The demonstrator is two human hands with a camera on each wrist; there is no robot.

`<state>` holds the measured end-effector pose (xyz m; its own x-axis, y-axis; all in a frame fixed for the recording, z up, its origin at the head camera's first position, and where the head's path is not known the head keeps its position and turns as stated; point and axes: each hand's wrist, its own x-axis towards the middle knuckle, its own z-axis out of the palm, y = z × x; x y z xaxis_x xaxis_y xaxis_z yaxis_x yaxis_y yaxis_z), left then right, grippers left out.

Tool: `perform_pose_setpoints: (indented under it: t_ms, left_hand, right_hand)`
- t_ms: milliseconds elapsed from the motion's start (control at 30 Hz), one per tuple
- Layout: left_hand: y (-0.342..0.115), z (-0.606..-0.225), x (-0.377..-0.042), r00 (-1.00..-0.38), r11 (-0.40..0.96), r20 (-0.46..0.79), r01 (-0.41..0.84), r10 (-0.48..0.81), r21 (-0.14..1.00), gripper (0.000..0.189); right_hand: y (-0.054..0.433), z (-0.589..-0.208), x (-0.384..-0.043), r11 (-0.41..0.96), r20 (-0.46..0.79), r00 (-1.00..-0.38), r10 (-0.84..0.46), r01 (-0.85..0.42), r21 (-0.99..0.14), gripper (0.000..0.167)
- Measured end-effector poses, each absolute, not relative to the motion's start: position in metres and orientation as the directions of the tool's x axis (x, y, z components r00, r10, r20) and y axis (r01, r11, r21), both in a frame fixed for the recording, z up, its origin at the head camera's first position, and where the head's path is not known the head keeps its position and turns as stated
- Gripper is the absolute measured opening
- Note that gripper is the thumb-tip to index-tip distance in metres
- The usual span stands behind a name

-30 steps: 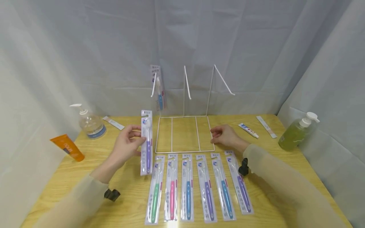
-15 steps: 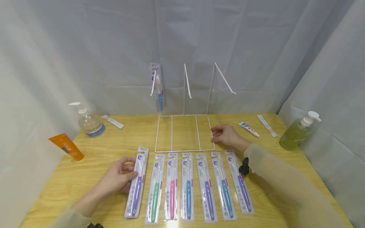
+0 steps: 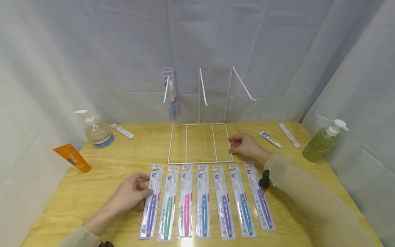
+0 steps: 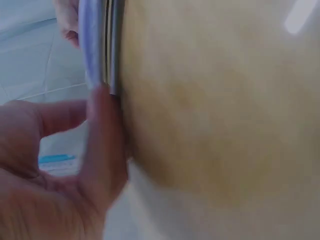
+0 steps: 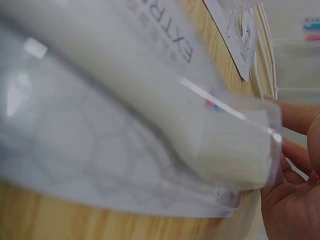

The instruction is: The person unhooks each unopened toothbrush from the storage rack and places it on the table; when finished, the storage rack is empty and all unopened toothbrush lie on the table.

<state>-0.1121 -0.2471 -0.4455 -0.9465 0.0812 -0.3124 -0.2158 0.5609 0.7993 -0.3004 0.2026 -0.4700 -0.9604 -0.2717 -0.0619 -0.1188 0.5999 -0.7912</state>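
At the left end of a row of blister-packed toothbrushes lies a purple toothbrush (image 3: 152,209) in its pack. My left hand (image 3: 131,192) pinches the left edge of that pack between thumb and fingers. Beside it lie a green toothbrush (image 3: 168,212), a pink toothbrush (image 3: 187,212) and several blue and purple ones. My right hand (image 3: 245,146) grips the right side of the white wire display rack's base (image 3: 200,162). One blue toothbrush (image 3: 173,108) hangs on the rack's left hook (image 3: 166,90). A packed brush head (image 5: 235,145) fills much of the right wrist view.
A clear pump bottle (image 3: 98,132) and an orange tube (image 3: 72,157) stand at the left. On the right are a green pump bottle (image 3: 319,145), a small toothpaste tube (image 3: 270,139) and a slim sachet (image 3: 289,135). Another sachet (image 3: 122,131) lies back left. Grey curtains enclose the table.
My left hand has brought the purple toothbrush down from beside the rack to the table, then slid it slightly right, alongside the green one. My right hand stays on the rack.
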Motion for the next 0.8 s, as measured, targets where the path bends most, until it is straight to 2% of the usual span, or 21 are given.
perform_pose_setpoints:
  t_ms: [133,233,367,500,667,800]
  left_hand:
    - [-0.259,-0.441,-0.124,-0.983,0.743,-0.167,-0.056,0.076,0.667,0.059]
    - [-0.263,-0.431,-0.133,-0.994,0.772,-0.056,0.041,0.098,0.634,0.055]
    - [-0.253,-0.408,-0.153,-0.996,0.730,0.029,0.084,0.088,0.678,0.046]
    - [-0.232,-0.391,-0.196,-0.989,0.652,0.144,0.128,0.029,0.748,0.041]
    - [-0.201,-0.366,-0.258,-0.965,0.520,0.253,0.181,-0.070,0.835,0.044]
    - [-0.185,-0.345,-0.292,-0.943,0.429,0.300,0.213,-0.145,0.878,0.048]
  right_hand:
    - [0.203,-0.470,-0.300,0.606,-0.054,-0.962,-0.267,-0.124,-0.786,0.055]
    - [0.202,-0.471,-0.301,0.607,-0.056,-0.963,-0.264,-0.121,-0.786,0.055]
    - [0.204,-0.471,-0.300,0.608,-0.054,-0.963,-0.265,-0.123,-0.785,0.054]
    - [0.207,-0.473,-0.300,0.614,-0.060,-0.965,-0.254,-0.113,-0.781,0.055]
    - [0.207,-0.471,-0.299,0.609,-0.058,-0.966,-0.252,-0.111,-0.786,0.056]
    - [0.202,-0.469,-0.298,0.600,-0.051,-0.964,-0.260,-0.120,-0.791,0.056]
